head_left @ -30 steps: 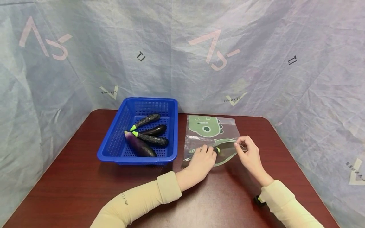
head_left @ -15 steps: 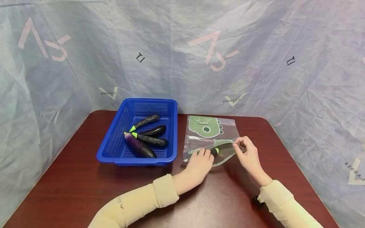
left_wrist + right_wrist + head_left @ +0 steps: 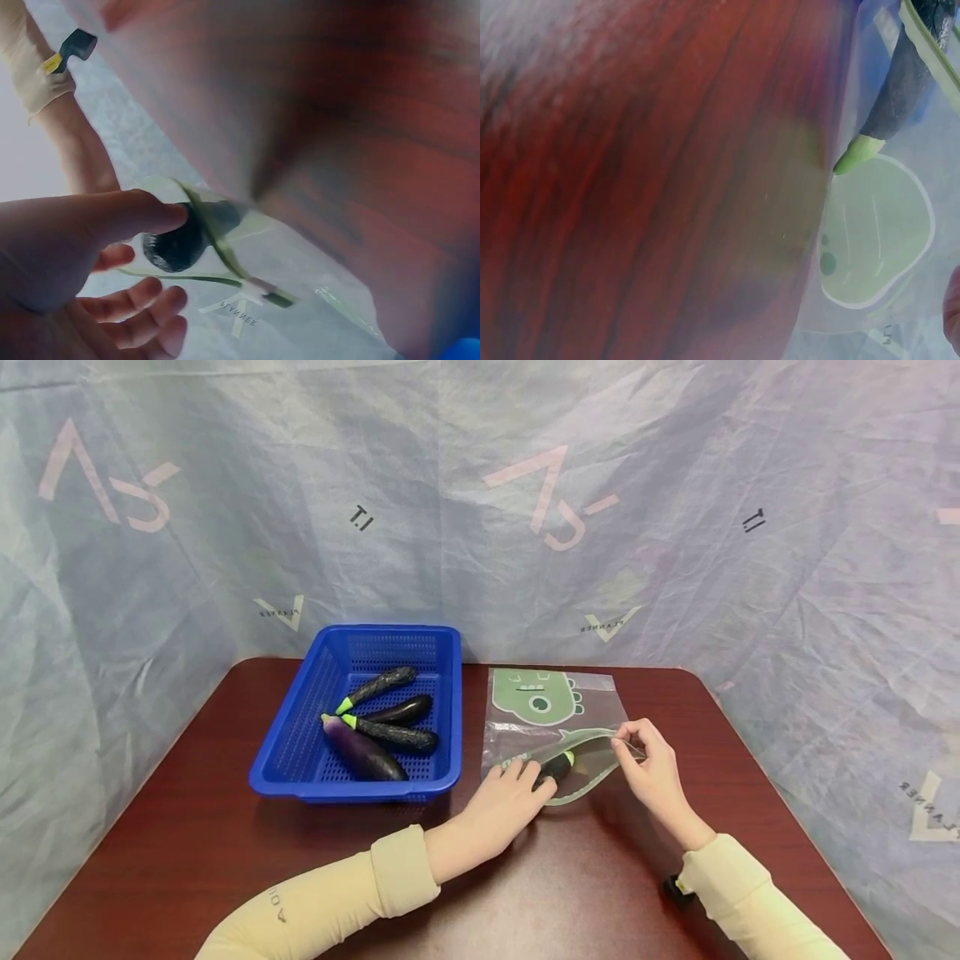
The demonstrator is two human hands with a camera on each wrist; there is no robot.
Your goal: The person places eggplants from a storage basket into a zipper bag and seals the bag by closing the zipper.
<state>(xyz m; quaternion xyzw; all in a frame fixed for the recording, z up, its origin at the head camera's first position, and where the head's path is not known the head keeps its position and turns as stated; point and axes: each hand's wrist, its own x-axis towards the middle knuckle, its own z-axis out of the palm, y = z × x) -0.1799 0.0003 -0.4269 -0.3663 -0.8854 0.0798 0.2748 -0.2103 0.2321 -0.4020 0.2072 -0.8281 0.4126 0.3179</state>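
A clear zip bag (image 3: 606,700) with a green cartoon print lies on the table, its mouth gaping toward the person. Inside the mouth is a dark eggplant (image 3: 557,767) with its green stem end pointing right. My left hand (image 3: 501,806) is at the left part of the mouth, beside the eggplant's near end. In the left wrist view the thumb lies over the eggplant (image 3: 174,247), while the other fingers are spread apart from it. The bag mouth's right edge is pinched between thumb and fingers of my right hand (image 3: 651,770). The right wrist view shows the eggplant's stem end (image 3: 861,152) through the film.
Left of the bag stands a blue perforated basket (image 3: 262,779) holding several eggplants (image 3: 363,750). Both rest on a dark red wooden table (image 3: 180,868). A printed cloth backdrop (image 3: 420,468) hangs around the far and side edges.
My left hand has drawn back left and toward the person, out of the bag's mouth, uncovering more of the eggplant. My right hand keeps its pinch on the bag edge.
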